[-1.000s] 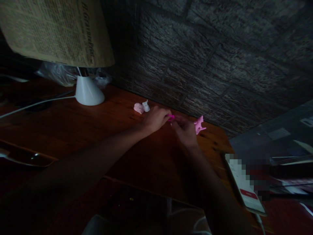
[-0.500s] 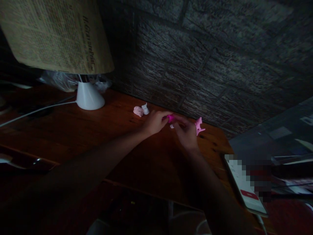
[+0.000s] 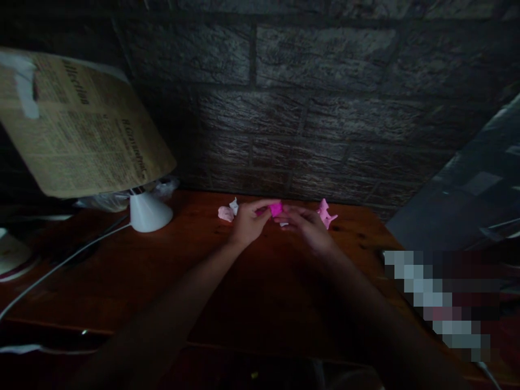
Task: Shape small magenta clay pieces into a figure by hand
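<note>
A small bright magenta piece (image 3: 276, 209), which looks like modelling clay, sits between my two hands above the table. My left hand (image 3: 248, 223) pinches it from the left between thumb and fingers. From the right, the fingertips of my right hand (image 3: 311, 227) close on its other side. A bit of white (image 3: 284, 223) shows just below the right fingers. Beyond my left hand lie a pale pink lump (image 3: 226, 214) and a white piece (image 3: 234, 206), partly hidden. A pink spiky shape (image 3: 325, 214) rests just past my right hand.
A lamp with a newsprint shade (image 3: 93, 130) and white base (image 3: 150, 213) stands on the wooden table (image 3: 252, 292) at left, its cord running forward. A brick wall (image 3: 284, 108) rises behind. At the right edge lies a blurred-out device (image 3: 441, 303) with a cable.
The view has tilted, so the table and lamp base sit lower in the picture. The magenta piece shows a broader face between my fingers; both hands still grip it.
</note>
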A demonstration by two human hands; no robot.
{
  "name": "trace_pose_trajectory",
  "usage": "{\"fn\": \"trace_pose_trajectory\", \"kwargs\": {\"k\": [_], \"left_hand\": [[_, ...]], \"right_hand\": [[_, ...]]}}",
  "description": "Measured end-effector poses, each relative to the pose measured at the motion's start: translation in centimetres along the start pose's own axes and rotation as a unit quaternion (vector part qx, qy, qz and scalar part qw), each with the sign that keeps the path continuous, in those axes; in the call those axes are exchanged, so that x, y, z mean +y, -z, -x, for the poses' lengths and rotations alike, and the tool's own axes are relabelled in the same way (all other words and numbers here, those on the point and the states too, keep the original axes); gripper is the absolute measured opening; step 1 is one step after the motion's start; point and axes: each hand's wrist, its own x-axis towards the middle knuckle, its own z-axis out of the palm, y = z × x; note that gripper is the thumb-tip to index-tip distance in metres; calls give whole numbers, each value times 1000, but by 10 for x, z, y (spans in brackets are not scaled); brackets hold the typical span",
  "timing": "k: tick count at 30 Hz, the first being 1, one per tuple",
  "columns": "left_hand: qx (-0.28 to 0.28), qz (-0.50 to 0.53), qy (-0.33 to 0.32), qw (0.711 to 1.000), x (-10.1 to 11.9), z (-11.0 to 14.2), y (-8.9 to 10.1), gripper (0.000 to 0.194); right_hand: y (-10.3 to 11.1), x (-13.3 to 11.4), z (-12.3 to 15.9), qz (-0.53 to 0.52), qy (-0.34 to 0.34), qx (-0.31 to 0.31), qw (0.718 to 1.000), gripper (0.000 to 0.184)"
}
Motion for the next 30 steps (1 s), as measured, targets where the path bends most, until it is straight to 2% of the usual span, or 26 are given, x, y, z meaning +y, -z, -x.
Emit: {"fn": "trace_pose_trajectory", "kwargs": {"k": [2, 7, 9, 11, 14, 16, 19, 21, 24, 27, 30], "left_hand": [[-9, 0, 0, 1000, 0, -1, 0, 28], [-79, 60, 12, 995, 3, -4, 3, 32], [-92, 112, 51, 988, 2, -6, 6, 39], [-57, 159, 116, 979, 1, -9, 8, 41], [-1, 214, 215, 953, 1, -11, 9, 26], [-26, 265, 268, 926, 6, -11, 7, 25], [-61, 363, 319, 873, 16, -8, 0, 36], [-59, 405, 328, 851, 21, -7, -3, 43], [-45, 438, 339, 832, 24, -5, -5, 41], [-42, 441, 343, 828, 24, -4, -4, 34], [-57, 436, 341, 831, 24, -3, -4, 28]], "right_hand": [[0, -1, 0, -8, 0, -5, 1000, 32], [4, -4, -1, -32, 8, -6, 999, 30], [7, -6, -2, -39, 20, 0, 999, 30], [10, -8, -4, -40, 43, 30, 998, 29], [12, -8, -5, -28, 86, 65, 994, 28], [13, -7, -5, -12, 106, 57, 993, 29], [13, -5, -5, 10, 122, 24, 992, 31], [13, -4, -5, 11, 130, -3, 991, 31], [13, -4, -5, -5, 122, -54, 991, 32], [12, -6, -2, -32, 91, -80, 992, 30], [13, -6, 0, -67, 58, -65, 994, 25]]}}
